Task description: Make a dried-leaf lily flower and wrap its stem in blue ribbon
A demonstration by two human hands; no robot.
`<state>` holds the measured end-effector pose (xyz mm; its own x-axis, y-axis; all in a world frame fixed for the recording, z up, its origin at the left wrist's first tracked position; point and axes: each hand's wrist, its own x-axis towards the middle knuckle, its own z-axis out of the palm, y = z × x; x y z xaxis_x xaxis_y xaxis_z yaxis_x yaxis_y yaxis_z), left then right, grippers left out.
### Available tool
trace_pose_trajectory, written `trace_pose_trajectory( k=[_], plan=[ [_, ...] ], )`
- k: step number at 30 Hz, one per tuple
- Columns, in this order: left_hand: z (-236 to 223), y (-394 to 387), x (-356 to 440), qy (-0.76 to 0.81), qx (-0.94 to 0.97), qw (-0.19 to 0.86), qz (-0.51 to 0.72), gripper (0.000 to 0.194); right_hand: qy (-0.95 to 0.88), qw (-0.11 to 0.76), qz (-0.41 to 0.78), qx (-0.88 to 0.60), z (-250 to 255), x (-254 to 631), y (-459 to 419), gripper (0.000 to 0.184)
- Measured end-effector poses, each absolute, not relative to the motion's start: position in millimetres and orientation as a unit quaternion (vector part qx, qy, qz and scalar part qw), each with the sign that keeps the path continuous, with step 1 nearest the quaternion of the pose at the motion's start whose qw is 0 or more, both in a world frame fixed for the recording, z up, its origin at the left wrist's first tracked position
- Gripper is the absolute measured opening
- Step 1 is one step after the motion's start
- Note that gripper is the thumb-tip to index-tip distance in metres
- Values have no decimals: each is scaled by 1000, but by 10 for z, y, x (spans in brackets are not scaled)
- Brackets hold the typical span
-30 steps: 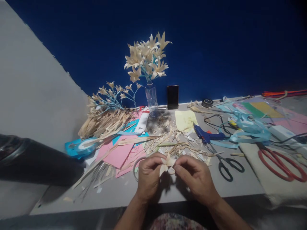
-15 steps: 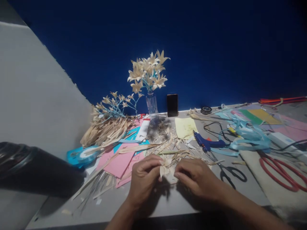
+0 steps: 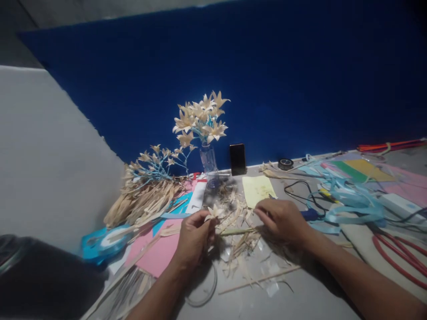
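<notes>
Right hand [image 3: 283,218] has moved off the pale flower [image 3: 214,212], grip unclear; left hand [image 3: 196,234] pinches it.

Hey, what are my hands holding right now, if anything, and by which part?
Your left hand pinches a small pale flower low down, near its base. Whether your right hand holds anything between its fingertips cannot be told.

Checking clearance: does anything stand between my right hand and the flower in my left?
Nothing visible stands between your right hand and the flower your left hand holds; dried scraps seem to lie below.
</notes>
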<state>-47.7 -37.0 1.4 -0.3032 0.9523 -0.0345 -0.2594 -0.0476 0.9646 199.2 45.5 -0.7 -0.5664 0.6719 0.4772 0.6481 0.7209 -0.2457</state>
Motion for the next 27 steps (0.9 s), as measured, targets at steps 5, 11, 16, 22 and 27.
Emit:
trace_pose_trajectory(
  k=[5,11,16,22,27],
  plan=[
    [-64,-337,-564,548,329,464,613,29,-809,160,6,-566,167,2267,703,21],
    [-83,-338,-538,586,324,490,559,32,-824,44,52,-563,319,2366,715,24],
    [2,-281,-607,555,273,460,637,29,-874,66,105,-469,183,2176,546,11],
    [162,-247,-685,511,239,410,717,33,-927,34,186,-325,37,1954,416,11],
    [151,-285,-670,518,247,422,702,32,-913,58,233,-329,61,1973,484,11]
  ],
)
